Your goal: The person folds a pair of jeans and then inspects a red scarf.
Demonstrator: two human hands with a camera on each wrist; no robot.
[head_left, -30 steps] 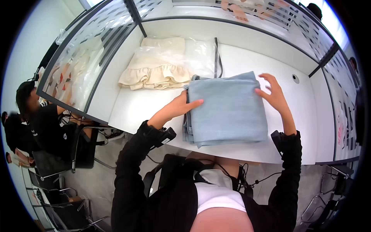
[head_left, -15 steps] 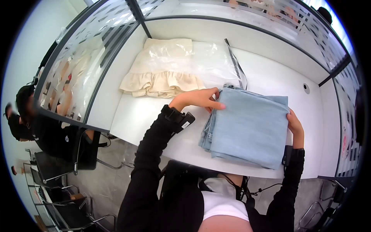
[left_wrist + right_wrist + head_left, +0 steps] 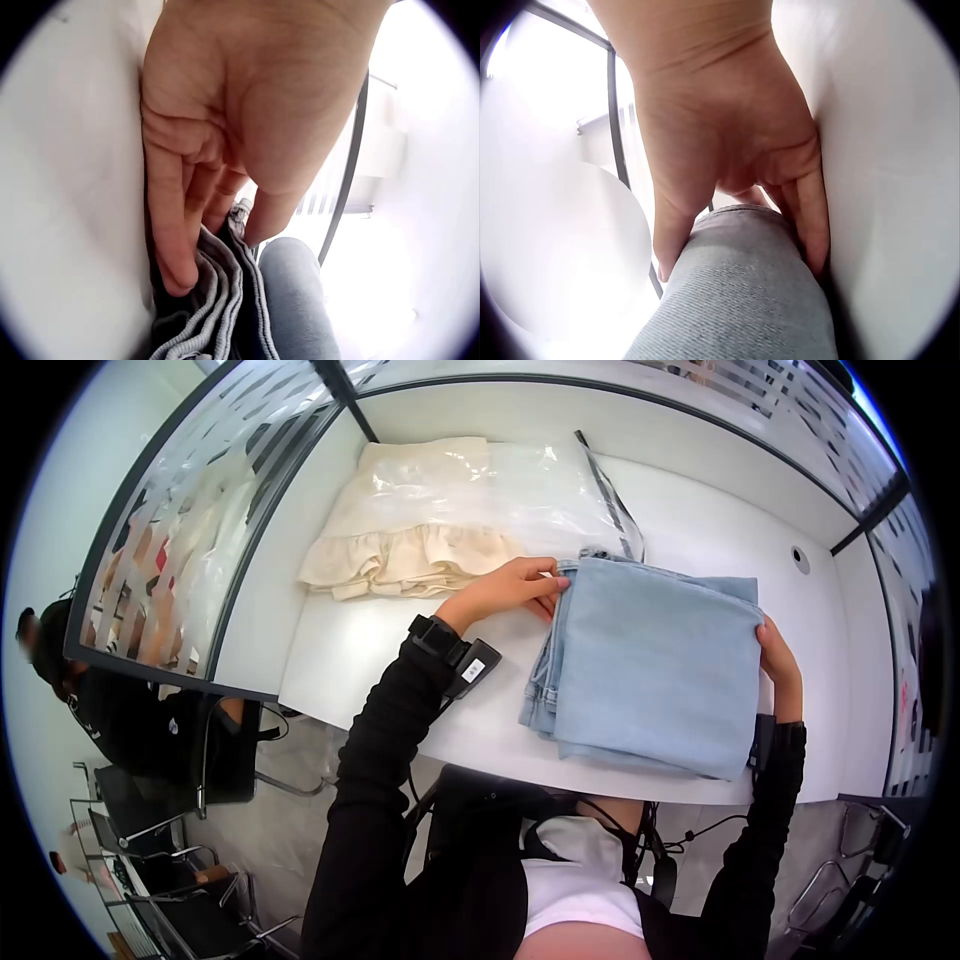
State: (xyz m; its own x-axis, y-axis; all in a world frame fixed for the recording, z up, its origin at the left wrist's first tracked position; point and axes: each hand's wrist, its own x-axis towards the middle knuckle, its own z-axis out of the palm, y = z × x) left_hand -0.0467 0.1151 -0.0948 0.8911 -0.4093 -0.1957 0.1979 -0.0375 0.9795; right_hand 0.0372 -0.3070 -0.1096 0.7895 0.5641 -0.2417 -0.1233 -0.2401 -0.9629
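A folded stack of light blue denim jeans [image 3: 655, 660] lies on the white desk in front of me. My left hand [image 3: 505, 588] holds its upper left edge, the thumb over some of the layers. In the left wrist view, the fingers [image 3: 174, 255] reach down around the seamed layers along the desk. On the opposite side my right hand [image 3: 780, 668] grips the smooth folded edge. The right wrist view shows the thumb [image 3: 673, 240] on one face of the fold and the other fingers between the denim and the desk.
Behind the jeans, a cream ruffled garment [image 3: 420, 555] lies partly under a clear plastic bag [image 3: 550, 490] with a dark strip. Low white partitions [image 3: 620, 435] with glass above enclose the desk [image 3: 470, 730]. A seated person [image 3: 130, 710] is at the left.
My right hand has come from beside the upper right corner onto the right edge. The jeans now sit turned slightly and farther right in view, my left hand higher on their edge.
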